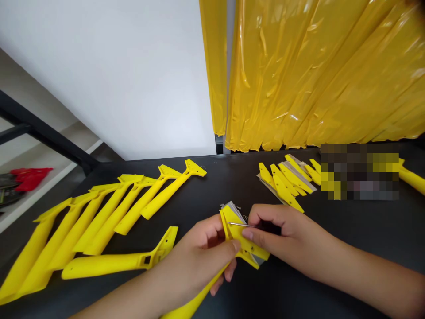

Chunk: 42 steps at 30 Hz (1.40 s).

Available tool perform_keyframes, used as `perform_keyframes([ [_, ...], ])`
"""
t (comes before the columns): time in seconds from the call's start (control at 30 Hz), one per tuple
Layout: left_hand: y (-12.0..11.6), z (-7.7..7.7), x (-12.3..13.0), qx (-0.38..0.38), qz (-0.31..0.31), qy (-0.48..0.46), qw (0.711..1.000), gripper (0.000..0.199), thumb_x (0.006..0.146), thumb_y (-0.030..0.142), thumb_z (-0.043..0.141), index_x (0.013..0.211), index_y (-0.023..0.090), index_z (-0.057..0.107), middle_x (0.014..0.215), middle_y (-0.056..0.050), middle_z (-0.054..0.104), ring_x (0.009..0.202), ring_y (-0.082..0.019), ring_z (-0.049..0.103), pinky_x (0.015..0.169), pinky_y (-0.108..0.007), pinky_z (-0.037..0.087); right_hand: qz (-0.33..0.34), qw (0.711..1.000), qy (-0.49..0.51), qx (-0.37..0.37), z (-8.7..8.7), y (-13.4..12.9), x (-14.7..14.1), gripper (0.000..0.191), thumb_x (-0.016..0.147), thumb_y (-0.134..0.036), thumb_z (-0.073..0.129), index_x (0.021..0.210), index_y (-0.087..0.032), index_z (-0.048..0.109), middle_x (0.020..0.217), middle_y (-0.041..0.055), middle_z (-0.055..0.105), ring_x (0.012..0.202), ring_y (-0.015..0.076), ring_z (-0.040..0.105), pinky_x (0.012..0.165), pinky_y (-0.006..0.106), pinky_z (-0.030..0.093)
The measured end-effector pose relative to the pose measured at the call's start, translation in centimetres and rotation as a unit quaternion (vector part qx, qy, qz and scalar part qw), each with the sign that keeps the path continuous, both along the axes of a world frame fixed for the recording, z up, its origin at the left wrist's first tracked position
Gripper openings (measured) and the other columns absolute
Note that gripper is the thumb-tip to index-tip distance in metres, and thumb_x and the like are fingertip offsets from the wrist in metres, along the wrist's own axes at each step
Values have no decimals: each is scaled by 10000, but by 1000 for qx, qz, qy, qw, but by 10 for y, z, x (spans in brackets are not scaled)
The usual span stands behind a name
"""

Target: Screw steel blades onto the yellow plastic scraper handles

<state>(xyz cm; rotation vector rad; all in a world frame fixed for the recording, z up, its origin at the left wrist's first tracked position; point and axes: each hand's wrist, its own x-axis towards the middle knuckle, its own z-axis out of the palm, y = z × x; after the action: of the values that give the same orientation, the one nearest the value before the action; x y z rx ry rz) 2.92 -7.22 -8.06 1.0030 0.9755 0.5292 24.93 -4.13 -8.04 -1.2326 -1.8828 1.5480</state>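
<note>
We work over a black tabletop (232, 181). At its near side, our left hand (206, 259) wraps the scraper (199, 299), thumb pressed on its head; our right hand (282, 223) pinches a thin metal piece (239, 224) against that head.

On the scraper, a yellow plate (260, 252) already covers a grey blade (236, 210); the metal piece does not look settled yet. Left of the scraper, a lone handle (109, 266) shows no plate. Farther left, a row of handles (102, 215) seems likewise undone. Beyond the scraper, rightward, loose plates (286, 195) wait; a pixelated patch hides part there.

Black tabletop between row and plates gives us room, up to the far edge below the white panel (116, 75) and yellow sheeting (325, 75).
</note>
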Motion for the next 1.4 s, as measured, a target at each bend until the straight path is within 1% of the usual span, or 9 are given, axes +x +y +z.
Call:
perform_keyframes([
  [0.4,-2,14,3,7,-2,63,998,201,1017,300,577,1181,193,622,642,53,561,438,-76,400,419,-165,357,-39,999,28,0,3,-2,1,391,983,-493,679,758,-212,527,660,-49,455,636,118,391,552,256,296],
  [0.53,-5,28,1,141,9,164,976,243,1048,312,541,1177,202,714,757,-12,652,601,-140,602,514,-195,497,-22,997,73,-3,17,-9,2,386,971,-510,701,767,-203,582,655,-48,444,623,113,353,549,268,273],
  [0.73,-13,21,-11,519,-66,328,786,798,965,177,581,1678,428,326,1633,-101,538,1220,-335,739,928,-377,644,3,984,156,-91,26,-26,-7,378,927,-514,726,803,-211,537,742,-36,436,686,125,360,604,267,318],
  [0.87,-17,9,-11,596,-79,428,675,781,1001,208,536,1710,371,251,1659,-171,487,1247,-381,723,878,-430,669,-20,990,101,-99,22,-33,-11,294,987,-412,640,793,-220,531,753,-14,472,703,144,418,611,267,366],
  [1.03,-19,17,-4,590,-81,500,629,665,985,173,528,1633,306,468,1591,-183,570,1177,-369,750,824,-411,680,6,989,120,-83,22,-30,-11,205,1034,-365,581,889,-223,610,835,-4,529,769,155,441,720,276,431],
  [1.13,-19,25,-4,575,-50,466,671,592,979,173,551,1560,281,576,1602,-151,566,1224,-363,722,932,-425,648,25,984,149,-92,23,-28,-7,250,1050,-423,584,901,-223,601,850,-9,521,778,150,429,735,276,422],
  [1.23,-19,35,-3,484,18,342,805,493,963,217,596,1439,305,688,1454,-115,686,1119,-308,755,945,-380,631,2,985,162,-58,22,-25,1,278,1009,-514,653,979,-239,624,820,-25,502,738,140,422,662,261,389],
  [1.33,-20,43,-1,253,105,171,946,379,998,359,613,1349,293,738,1002,-90,791,637,-189,722,600,-275,610,-40,991,125,0,20,-22,5,310,966,-534,717,1091,-261,641,760,-51,436,685,131,386,615,255,357],
  [1.4,-18,44,0,90,114,46,988,460,990,462,634,1385,237,705,751,-58,738,420,-139,573,411,-238,478,-27,994,105,0,20,-20,4,310,951,-526,739,1073,-252,662,781,-42,490,702,135,416,628,259,367],
])
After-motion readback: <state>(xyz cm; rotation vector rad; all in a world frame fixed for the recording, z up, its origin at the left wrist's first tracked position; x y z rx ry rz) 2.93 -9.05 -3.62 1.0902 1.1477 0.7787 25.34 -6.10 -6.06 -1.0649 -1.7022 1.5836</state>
